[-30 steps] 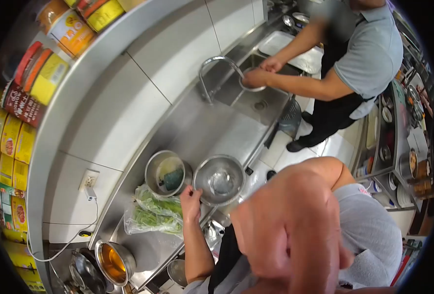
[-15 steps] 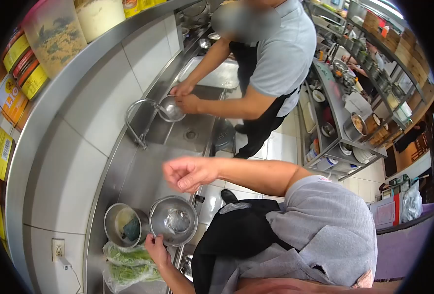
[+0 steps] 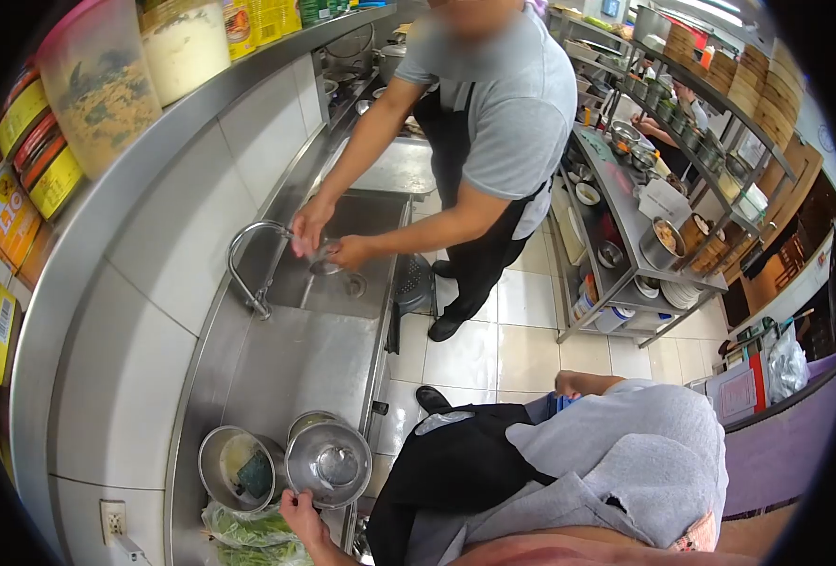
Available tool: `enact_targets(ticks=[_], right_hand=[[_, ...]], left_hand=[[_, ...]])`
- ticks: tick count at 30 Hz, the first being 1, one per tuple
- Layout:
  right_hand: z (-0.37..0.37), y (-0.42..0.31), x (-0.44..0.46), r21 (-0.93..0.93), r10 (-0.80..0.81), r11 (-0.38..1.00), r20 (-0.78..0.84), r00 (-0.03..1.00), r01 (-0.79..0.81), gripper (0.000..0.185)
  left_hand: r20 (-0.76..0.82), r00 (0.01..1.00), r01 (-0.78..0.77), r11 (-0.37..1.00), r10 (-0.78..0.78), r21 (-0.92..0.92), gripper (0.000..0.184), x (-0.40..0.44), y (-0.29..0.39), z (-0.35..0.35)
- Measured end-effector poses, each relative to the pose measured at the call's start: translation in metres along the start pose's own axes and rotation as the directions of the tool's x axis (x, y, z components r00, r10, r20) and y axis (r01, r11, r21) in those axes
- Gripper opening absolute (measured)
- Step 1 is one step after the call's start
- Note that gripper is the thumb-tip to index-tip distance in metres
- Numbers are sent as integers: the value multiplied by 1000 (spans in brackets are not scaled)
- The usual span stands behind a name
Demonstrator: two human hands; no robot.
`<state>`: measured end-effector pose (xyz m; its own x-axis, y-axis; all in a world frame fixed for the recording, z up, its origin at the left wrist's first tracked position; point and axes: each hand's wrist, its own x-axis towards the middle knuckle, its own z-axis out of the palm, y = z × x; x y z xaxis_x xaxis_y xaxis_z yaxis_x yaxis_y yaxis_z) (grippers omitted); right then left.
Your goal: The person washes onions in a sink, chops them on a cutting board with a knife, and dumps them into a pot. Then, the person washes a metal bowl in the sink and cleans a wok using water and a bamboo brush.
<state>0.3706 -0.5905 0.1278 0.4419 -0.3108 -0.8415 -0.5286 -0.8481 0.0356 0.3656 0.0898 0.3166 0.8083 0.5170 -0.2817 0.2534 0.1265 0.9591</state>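
My left hand (image 3: 303,514) grips the near rim of a round stainless-steel bowl (image 3: 354,453), thumb and fingers closed on the edge. The bowl is tilted and overlaps another metal vessel's rim (image 3: 306,422) beneath it. Beside it on the steel counter stands a metal pot (image 3: 212,453) holding pale liquid and a dark green piece. Green vegetables in clear plastic (image 3: 248,528) lie by my left hand. My right hand (image 3: 580,383) is back at my side, fingers curled and partly hidden, next to something blue (image 3: 561,404).
A co-worker (image 3: 521,113) stands at the sink basin (image 3: 328,302), both hands on a small metal piece near the curved tap (image 3: 239,255). A shelf edge (image 3: 177,118) with tins and tubs runs along the left. A steel rack (image 3: 625,217) with pots and steamers stands at right.
My right hand has drawn back from above the counter to my side. The bowl in my left hand has shifted down and tilted, showing another rim. The co-worker's hands have moved apart and lower.
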Motion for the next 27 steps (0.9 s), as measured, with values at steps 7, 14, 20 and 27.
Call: enact_targets(ticks=[7,14,20,27], right_hand=[[-20,-175,87,-722,-881,171,192,432,670,26],[-109,-287,-37,-241,-871,479,-254,421,844,21],[-84,-245,27,-317,-534,784,97,840,534,28],[-74,-215,22,-63,-319,942,143,937,330,24]], left_hand=[[64,986,-159,986,156,48,22,32,12,10],[7,974,-227,973,227,36,21,19,27,0],[-156,981,-133,986,117,-96,21,-26,-11,-46],[-231,969,-113,988,87,-105,13,-45,-77,-98]])
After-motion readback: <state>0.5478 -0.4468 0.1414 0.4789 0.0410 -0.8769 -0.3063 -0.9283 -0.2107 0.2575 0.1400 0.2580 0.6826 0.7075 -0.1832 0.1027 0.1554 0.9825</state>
